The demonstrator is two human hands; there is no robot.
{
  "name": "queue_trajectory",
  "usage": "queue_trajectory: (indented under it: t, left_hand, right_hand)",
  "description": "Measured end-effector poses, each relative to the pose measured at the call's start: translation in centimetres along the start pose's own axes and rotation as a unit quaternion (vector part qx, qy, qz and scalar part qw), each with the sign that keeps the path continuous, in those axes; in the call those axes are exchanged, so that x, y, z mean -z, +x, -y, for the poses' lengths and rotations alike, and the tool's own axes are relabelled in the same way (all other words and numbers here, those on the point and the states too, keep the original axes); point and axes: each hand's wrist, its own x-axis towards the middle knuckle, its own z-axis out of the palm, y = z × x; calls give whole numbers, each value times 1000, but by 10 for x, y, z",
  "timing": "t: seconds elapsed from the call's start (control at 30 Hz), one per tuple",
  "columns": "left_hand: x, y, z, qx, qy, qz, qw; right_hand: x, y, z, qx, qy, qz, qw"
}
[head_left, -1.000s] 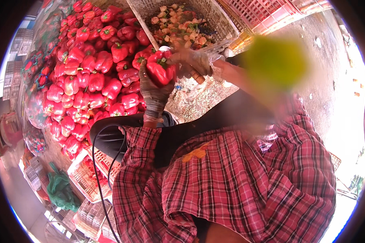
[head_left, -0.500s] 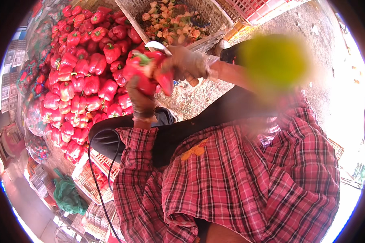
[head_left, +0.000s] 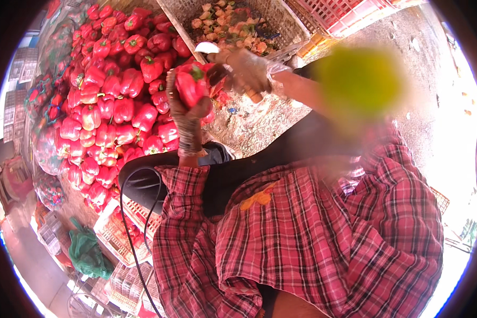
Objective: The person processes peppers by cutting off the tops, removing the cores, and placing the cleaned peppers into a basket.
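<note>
My left hand [head_left: 188, 121], in a knit glove, is closed around a red bell pepper [head_left: 190, 85] with a green stem, held up over the ground. My right hand [head_left: 247, 69], in a thin clear glove, meets the pepper's right side and grips a tool with a wooden handle [head_left: 255, 97]. A pale blade-like tip [head_left: 209, 47] shows just above the pepper. Both hands are close to the near edge of a big pile of red bell peppers [head_left: 111, 106] on my left.
A woven basket [head_left: 281, 21] with pepper stems and scraps stands behind my hands. A red plastic crate [head_left: 344, 10] is at the top right. Wire crates [head_left: 122, 233] and a green bag [head_left: 87, 254] lie lower left. A black cable [head_left: 127, 228] runs down my side.
Both hands have carried the pepper up and farther from my body, toward the basket. The right hand now presses closer against the pepper's top.
</note>
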Motion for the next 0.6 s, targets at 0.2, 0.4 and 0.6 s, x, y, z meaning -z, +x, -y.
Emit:
queue_trajectory:
  t: [0.2,0.4,0.6]
  left_hand:
    - [1,2,22,-176,272,85,942]
    - [-7,6,31,-91,33,51,994]
    - [9,9,55,50,-174,25,983]
  right_hand:
    - [5,69,-61,-16,217,161,963]
    - [-8,47,-37,58,90,68,992]
    - [-18,33,-6,12,26,-3,1000]
